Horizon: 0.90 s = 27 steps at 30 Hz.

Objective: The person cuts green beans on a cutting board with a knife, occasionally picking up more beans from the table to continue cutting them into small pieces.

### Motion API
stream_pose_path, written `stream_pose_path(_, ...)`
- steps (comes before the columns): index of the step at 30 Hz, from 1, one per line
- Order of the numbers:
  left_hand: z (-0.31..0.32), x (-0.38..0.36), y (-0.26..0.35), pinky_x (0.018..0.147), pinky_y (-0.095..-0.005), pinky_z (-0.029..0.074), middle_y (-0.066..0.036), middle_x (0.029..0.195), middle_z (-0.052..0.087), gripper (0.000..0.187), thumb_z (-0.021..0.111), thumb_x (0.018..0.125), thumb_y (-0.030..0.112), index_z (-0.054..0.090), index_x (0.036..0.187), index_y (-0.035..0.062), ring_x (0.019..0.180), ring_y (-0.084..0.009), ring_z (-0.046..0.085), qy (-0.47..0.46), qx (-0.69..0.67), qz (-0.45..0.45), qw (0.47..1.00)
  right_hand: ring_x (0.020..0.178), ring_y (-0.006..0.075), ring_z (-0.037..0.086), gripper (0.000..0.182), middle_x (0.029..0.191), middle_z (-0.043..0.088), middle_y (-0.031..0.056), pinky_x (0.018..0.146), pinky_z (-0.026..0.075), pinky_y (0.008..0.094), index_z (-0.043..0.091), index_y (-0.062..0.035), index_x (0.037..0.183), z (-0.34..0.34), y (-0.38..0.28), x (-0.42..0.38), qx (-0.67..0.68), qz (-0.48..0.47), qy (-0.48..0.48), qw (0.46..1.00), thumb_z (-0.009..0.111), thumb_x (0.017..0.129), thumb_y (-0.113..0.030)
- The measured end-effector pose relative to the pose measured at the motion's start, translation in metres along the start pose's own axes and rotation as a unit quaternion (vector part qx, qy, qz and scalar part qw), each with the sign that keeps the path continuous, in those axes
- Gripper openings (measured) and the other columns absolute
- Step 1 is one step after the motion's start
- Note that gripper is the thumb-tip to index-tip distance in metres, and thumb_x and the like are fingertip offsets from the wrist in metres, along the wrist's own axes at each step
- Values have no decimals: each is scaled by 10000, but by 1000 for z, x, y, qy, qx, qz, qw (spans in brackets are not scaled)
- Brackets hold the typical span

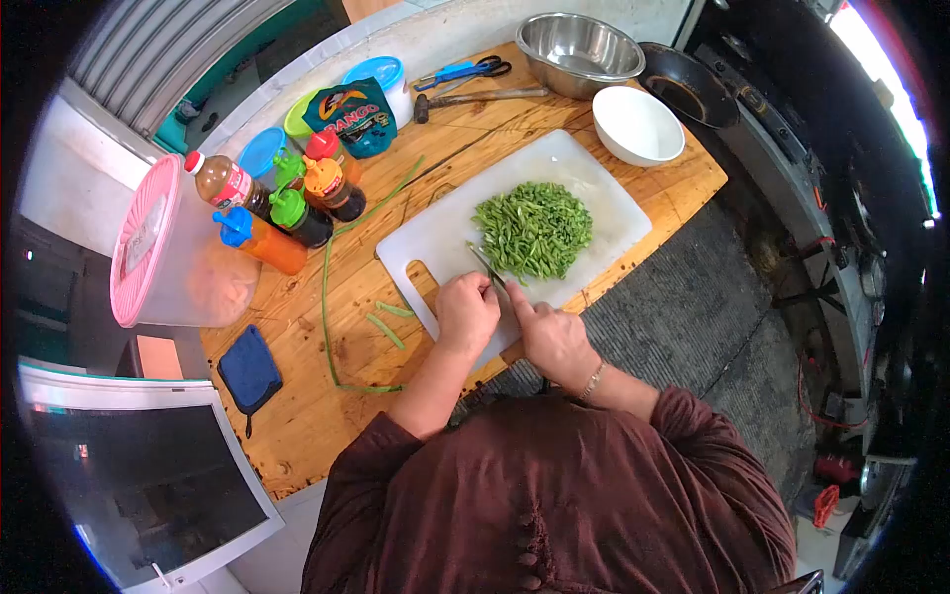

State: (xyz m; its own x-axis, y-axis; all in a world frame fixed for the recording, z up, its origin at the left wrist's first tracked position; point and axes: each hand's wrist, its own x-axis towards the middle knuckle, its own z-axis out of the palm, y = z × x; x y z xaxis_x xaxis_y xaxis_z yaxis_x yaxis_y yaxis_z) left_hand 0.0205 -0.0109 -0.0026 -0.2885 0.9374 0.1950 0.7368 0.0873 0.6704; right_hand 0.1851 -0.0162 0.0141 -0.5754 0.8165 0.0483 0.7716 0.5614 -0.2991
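1 heap of chopped greens lies on the far right half of 1 white cutting board, near the middle of the worktop. At the heap's near left edge is the blade of 1 knife. Of the 2 hands, the right hand is closed around the knife's handle; the left hand is curled with its fingers drawn in beside the blade, and I cannot tell whether it pinches anything.

Left of the board lie 2 short green stem pieces and 1 long green strand, bent along the worktop. Farther left stand 6 bottles in a cluster, with 1 clear tub under a pink lid beside them and 1 dark blue pot holder nearer.

Behind the bottles are 1 teal pouch and 2 blue-lidded tubs. Along the far edge lie 1 hammer and 1 pair of scissors. At the far right are 1 white bowl, a steel bowl and 1 black frying pan.
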Motion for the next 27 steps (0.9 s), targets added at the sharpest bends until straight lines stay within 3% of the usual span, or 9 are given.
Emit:
stream_pose_path(3, 6, 3, -5, 668, -399, 545, -182, 771, 697, 97, 692, 768, 81, 713, 821, 3, 693, -324, 690, 14, -5, -1, 1000, 674, 321, 674, 665, 808, 650, 149, 593, 555, 418, 390, -91, 1491, -7, 11, -13, 20, 6, -26, 999, 562, 850, -126)
stream_pose_path(6, 7, 4, -2, 668, -406, 542, -174, 763, 693, 100, 694, 765, 90, 716, 822, 10, 693, -324, 685, 28, 18, 15, 999, 638, 281, 667, 634, 759, 642, 112, 548, 538, 406, 434, -79, 1461, -6, 10, -15, 8, -5, 12, 1000, 602, 852, -129)
stream_pose_path(9, 4, 5, 5, 715, -467, 521, -197, 789, 665, 70, 658, 774, 57, 685, 791, -6, 757, -387, 646, 14, 2, 6, 1000, 650, 310, 671, 655, 793, 644, 143, 577, 553, 417, 409, -82, 1483, -3, 5, -19, 24, -9, 9, 1000, 558, 847, -122)
stream_pose_path(15, 4, 3, 10, 738, -484, 508, -195, 804, 654, 73, 640, 786, 59, 680, 789, -2, 787, -394, 631, -1, 15, 22, 1000, 670, 297, 673, 647, 794, 643, 143, 585, 546, 408, 388, -41, 1478, -2, -4, -7, -19, -10, -10, 1000, 557, 857, -104)
stream_pose_path(21, -2, -3, 8, 692, -446, 519, -203, 759, 653, 90, 654, 772, 64, 678, 806, -15, 727, -383, 645, 1, 8, 53, 999, 688, 315, 675, 712, 821, 651, 151, 607, 548, 416, 331, -45, 1505, 2, -8, 25, -9, -3, -21, 1000, 584, 845, -125)
stream_pose_path(27, 9, -2, 3, 681, -427, 531, -192, 774, 674, 88, 673, 763, 59, 689, 824, -1, 721, -366, 664, 37, -7, 7, 999, 690, 333, 681, 713, 853, 665, 169, 623, 556, 436, 346, -87, 1507, -14, 4, 1, 21, 28, -41, 999, 583, 836, -123)
